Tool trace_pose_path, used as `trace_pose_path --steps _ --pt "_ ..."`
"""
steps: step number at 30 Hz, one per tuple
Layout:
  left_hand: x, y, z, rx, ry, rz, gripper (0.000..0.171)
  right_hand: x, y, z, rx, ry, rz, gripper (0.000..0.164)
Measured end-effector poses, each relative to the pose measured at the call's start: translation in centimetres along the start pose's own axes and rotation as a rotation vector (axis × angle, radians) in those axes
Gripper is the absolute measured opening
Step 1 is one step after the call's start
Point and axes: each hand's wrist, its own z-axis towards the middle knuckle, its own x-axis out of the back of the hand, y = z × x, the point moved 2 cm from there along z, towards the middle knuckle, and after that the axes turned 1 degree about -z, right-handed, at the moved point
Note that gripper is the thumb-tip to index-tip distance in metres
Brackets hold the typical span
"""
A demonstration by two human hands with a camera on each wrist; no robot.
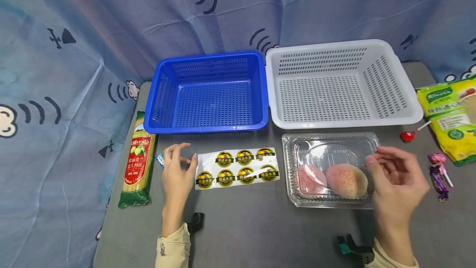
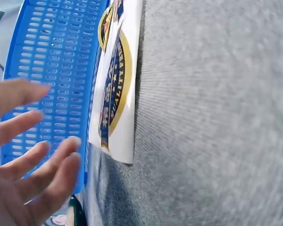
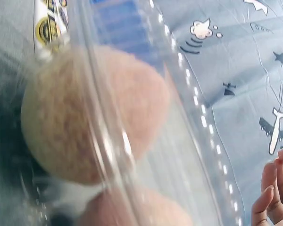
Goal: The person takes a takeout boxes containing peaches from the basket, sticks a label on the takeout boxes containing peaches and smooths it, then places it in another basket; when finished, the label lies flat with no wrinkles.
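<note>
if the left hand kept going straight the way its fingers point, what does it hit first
Probably the blue basket. The left hand points away from the person, beside the sticker sheet's left end, and the basket's front wall is next in that line. The hand's height above the table is unclear.

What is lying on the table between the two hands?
In the head view, a sticker sheet of round fruit labels and a clear clamshell box holding peaches lie between the left hand and right hand.
</note>
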Motion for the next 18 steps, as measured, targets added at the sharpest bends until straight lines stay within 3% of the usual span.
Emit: trace_pose_path --steps 4,7,13,18 --pt "-0.3 0.1 0.0 0.038 -0.231 0.084 0.047 -1.1 0.4 -0.2 0.000 -0.054 0.035 0.025" --pt "-0.8 0.0 0.0 0.040 -0.337 0.102 0.056 -1.6 0.7 -0.4 0.000 -0.089 0.035 0.026" --pt "-1.6 -0.1 -0.1 0.028 -0.433 0.128 0.070 -2.3 1.2 -1.2 -0.003 -0.193 -0.021 0.028" --pt "-1.8 0.0 -0.1 0.035 -0.443 0.179 0.073 -2.7 1.6 -1.8 -0.037 -0.241 0.017 0.031"
